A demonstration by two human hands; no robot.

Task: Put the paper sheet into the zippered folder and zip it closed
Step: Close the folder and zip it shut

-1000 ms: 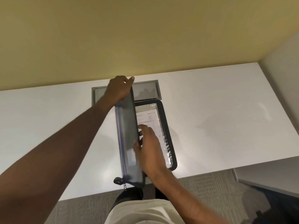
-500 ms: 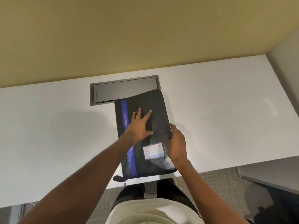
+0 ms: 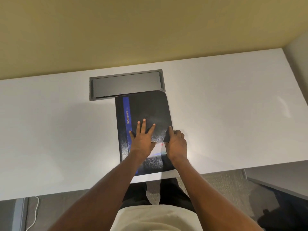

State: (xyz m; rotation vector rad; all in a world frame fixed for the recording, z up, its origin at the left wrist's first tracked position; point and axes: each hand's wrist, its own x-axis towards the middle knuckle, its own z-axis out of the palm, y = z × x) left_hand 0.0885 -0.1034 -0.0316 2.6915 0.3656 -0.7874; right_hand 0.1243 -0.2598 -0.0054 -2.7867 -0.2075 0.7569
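Closed zippered folder (image 3: 146, 114) flat on the white surface (image 3: 225, 114), far edge just touching the grey hatch (image 3: 126, 85); paper sheet out of sight, presumably inside. Left hand (image 3: 143, 139) spread open and pressing flat on the cover, gripping nothing; right hand (image 3: 176, 144) at the right edge with fingers curled over it, grip on that edge likely, zipper pull not visible so cannot tell whether pinched. Best done by pinning the cover firmly with the flat palm, finding the pull, then drawing it steadily around the corners without catching the sheet in the teeth.
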